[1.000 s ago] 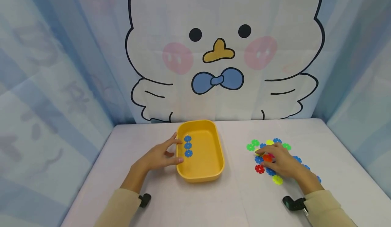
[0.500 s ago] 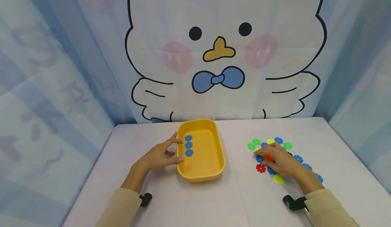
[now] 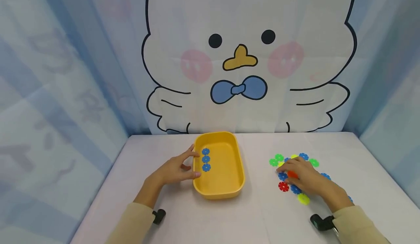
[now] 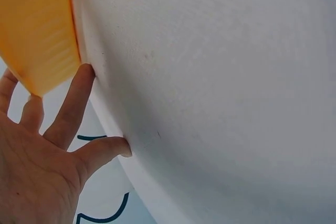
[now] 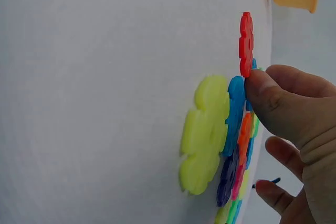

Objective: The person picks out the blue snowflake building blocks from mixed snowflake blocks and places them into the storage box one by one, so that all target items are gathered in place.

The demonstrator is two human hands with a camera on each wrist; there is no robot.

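Observation:
In the head view my left hand [image 3: 175, 170] rests on the left side of a yellow tray [image 3: 240, 163], fingers spread and thumb over the rim. The left wrist view shows its fingertips right at the tray's wall [image 4: 50, 51]. Three blue flower-shaped plastic discs [image 3: 206, 159] lie in a column inside the tray. My right hand [image 3: 303, 176] is over a loose pile of such discs, thumb and index finger pinching a blue disc [image 3: 282, 176]. A red disc [image 3: 283, 186] lies just in front of the thumb. The hand hides part of the pile.
Green discs [image 3: 279, 158] lie at the pile's far left, a yellow disc [image 3: 303, 199] at its near side. Orange [image 5: 244, 137] and dark blue [image 5: 228, 179] discs show in the right wrist view. A cartoon-printed curtain [image 3: 242, 109] stands behind the white table [image 3: 249, 215].
The head view has shifted slightly, so everything appears a little lower and further right. Both hands keep nearly the same places, the left at the tray, the right at the pile.

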